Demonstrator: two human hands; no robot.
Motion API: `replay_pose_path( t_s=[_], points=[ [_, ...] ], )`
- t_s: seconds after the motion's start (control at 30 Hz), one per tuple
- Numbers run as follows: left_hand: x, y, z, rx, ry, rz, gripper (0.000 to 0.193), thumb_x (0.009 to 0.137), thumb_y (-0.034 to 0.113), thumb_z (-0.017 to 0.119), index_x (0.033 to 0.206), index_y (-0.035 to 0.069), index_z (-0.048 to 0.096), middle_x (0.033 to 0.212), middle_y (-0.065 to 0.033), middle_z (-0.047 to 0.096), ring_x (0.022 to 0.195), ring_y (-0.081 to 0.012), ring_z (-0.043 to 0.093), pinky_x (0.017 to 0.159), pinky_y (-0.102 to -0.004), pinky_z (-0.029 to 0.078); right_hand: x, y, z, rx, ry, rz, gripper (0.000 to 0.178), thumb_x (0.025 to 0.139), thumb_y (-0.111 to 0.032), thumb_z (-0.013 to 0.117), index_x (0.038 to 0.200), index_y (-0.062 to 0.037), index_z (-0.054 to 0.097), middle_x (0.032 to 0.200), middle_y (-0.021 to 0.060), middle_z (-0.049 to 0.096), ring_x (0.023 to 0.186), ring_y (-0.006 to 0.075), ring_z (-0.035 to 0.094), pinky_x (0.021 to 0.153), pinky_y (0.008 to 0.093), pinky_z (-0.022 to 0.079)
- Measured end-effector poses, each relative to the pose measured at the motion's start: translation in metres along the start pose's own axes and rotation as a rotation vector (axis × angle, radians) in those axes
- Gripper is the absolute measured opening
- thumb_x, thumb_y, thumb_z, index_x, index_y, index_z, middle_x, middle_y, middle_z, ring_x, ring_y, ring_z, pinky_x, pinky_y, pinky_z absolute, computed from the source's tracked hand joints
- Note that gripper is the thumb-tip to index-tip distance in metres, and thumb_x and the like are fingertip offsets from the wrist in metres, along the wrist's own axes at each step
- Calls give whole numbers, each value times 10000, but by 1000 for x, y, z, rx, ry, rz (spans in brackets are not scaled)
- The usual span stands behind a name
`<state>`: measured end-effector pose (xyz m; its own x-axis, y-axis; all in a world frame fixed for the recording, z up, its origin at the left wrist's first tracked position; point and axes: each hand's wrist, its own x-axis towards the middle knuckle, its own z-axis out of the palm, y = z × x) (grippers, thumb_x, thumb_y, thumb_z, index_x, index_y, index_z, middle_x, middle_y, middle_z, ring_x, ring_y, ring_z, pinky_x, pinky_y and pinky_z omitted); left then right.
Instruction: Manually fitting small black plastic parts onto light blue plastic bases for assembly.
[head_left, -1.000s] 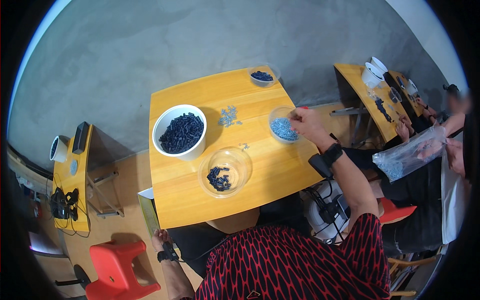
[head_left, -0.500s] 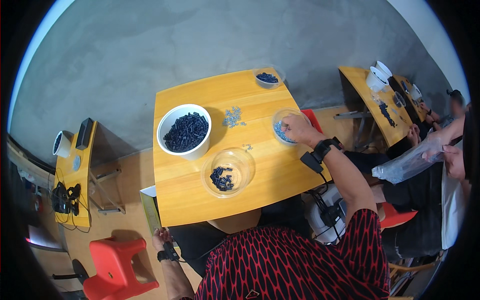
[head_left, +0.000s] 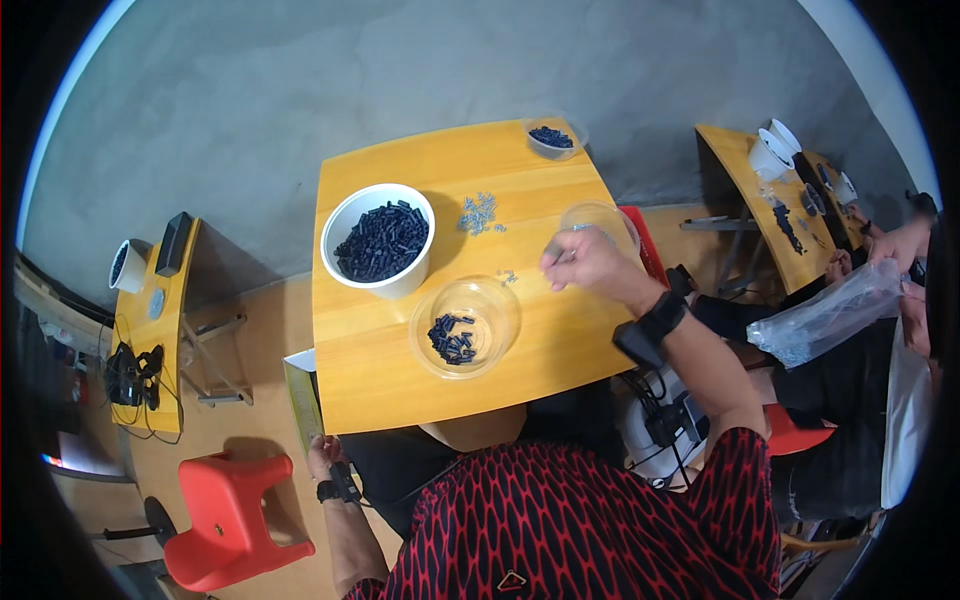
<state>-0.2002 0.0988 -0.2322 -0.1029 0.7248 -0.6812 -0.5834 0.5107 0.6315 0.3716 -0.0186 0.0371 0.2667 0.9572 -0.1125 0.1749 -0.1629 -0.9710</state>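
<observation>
My right hand point(head_left: 592, 264) is above the table's right side with its fingers pinched together; what they hold, if anything, is too small to make out. Partly behind it stands a round clear tub point(head_left: 603, 213) of small bluish pieces. A clear bowl point(head_left: 489, 366) with several short dark tubes point(head_left: 455, 345) sits in front of me. At the left is a white bucket point(head_left: 420, 262) filled with dark tubes point(head_left: 380, 243). Small silvery pieces lie in a pile point(head_left: 478, 214), and a few more point(head_left: 509, 277) nearer. My left hand point(head_left: 325, 457) hangs beside the table's front left corner, its fingers unclear.
Another clear tub point(head_left: 550, 140) of dark tubes stands at the far right corner of the wooden table point(head_left: 370, 400). A red stool point(head_left: 225, 520) is at lower left, near a side table point(head_left: 165, 300). At right, a person holds a clear plastic bag point(head_left: 825, 315).
My right hand has lifted out of the clear tub of bluish pieces and moved nearer to me. My left hand stays low beside the table. The view has shifted slightly.
</observation>
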Motion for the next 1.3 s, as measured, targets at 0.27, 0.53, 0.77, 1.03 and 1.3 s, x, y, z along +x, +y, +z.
replay_pose_path(
  t_s=[0.27, 0.53, 0.77, 1.03, 1.3],
  points=[
    [-19, 2, 3, 84, 157, 28, 231, 955, 207, 586, 1117, 47, 546, 809, -50, 629, 653, -158, 557, 690, -321, 522, 5, 34, 49, -649, -62, -320, 168, 762, 30, 619, 908, 18, 700, 834, 207, 642, 833, 366, 628, 773, 415, 516],
    [-14, 4, -7, 115, 168, 42, 182, 947, 191, 591, 1068, 57, 565, 809, -34, 613, 682, -152, 548, 722, -348, 520, -3, 40, 33, -571, -42, -217, 173, 806, 22, 632, 967, 56, 687, 937, 161, 641, 825, 257, 647, 768, 327, 520],
    [-21, 46, 24, 65, 105, 413, 111, 909, 47, 619, 1014, 60, 586, 837, -27, 592, 586, -127, 510, 591, -298, 490, -12, 52, 28, -244, 71, -197, 159, 830, -2, 621, 954, 73, 687, 889, 187, 658, 822, 283, 650, 771, 319, 522],
    [-133, 46, 159, 383, -134, 1041, 182, 962, 50, 605, 1138, 6, 612, 957, -49, 638, 748, -99, 584, 664, -263, 520, -29, 47, 42, -447, 107, -369, 61, 847, -5, 634, 881, 35, 663, 843, 174, 610, 800, 322, 620, 718, 372, 501],
    [-155, -26, 227, 764, -521, 852, 236, 932, 26, 652, 1164, 3, 618, 981, -25, 624, 877, -95, 579, 809, -243, 494, -16, 61, 55, -689, 59, -524, 90, 820, -45, 650, 838, 17, 587, 831, 175, 554, 772, 379, 587, 710, 457, 489]
  ],
)
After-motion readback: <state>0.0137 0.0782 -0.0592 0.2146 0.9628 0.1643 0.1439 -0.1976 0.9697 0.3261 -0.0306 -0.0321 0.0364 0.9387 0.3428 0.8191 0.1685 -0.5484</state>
